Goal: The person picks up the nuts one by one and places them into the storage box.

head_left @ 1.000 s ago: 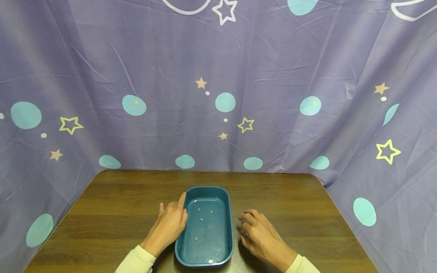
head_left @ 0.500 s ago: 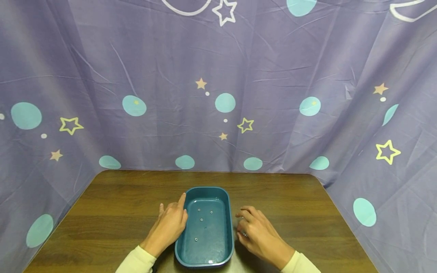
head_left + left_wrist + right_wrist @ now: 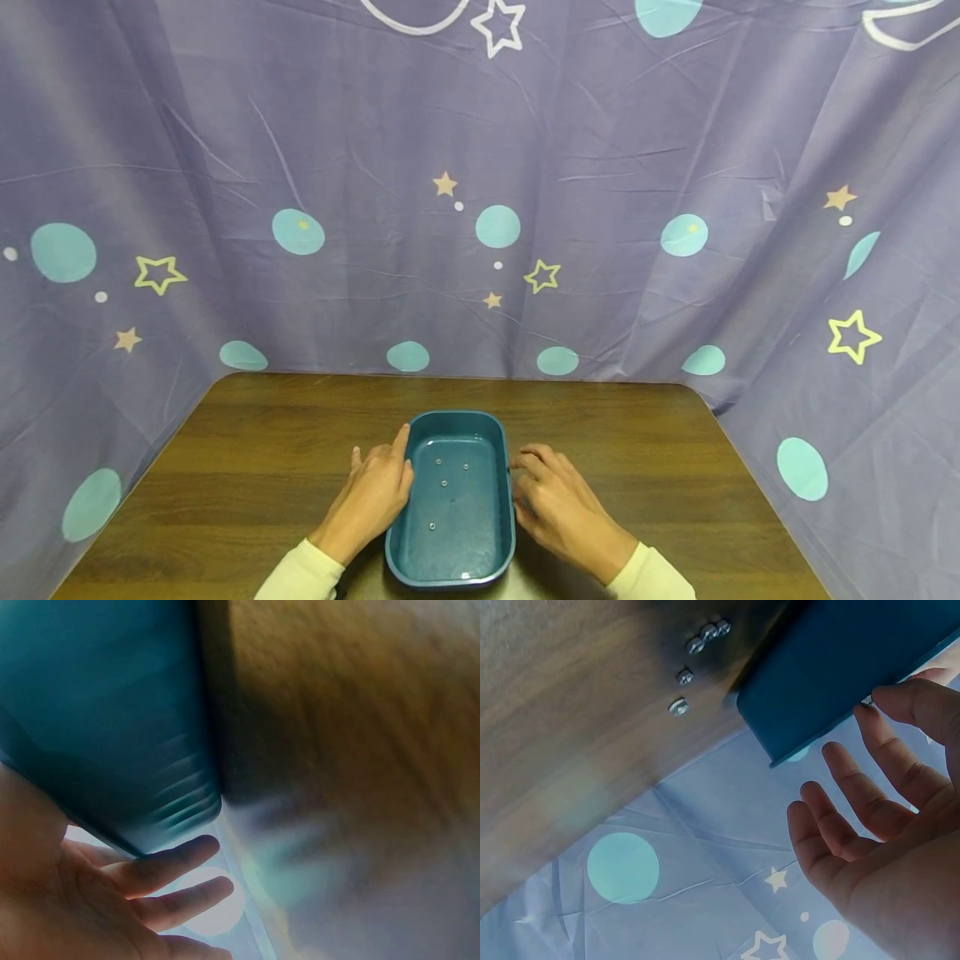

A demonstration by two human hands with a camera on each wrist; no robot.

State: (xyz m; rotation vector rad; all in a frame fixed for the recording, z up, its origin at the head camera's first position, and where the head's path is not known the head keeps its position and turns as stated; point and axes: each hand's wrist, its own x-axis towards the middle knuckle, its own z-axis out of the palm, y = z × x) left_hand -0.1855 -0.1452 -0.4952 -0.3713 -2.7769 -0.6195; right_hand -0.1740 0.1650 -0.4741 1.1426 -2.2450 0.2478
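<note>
A dark teal rectangular tray stands on the wooden table, with several small metal nuts lying on its floor. My left hand rests on the tray's left rim with straight fingers. In the left wrist view, its spread fingers lie outside the tray wall; the thumb is mostly hidden. At the right rim, my right hand pinches a nut between thumb and index finger, close to the tray edge. Its other fingers are loosely bent and hold nothing visible.
On the table, several more nuts lie beside the tray's right wall in the right wrist view, hidden from the head view. Behind the table hangs a purple curtain with stars and dots.
My right hand has moved left and slightly away from me, up to the tray's right rim. The left hand, tray and nuts inside it stay in place.
</note>
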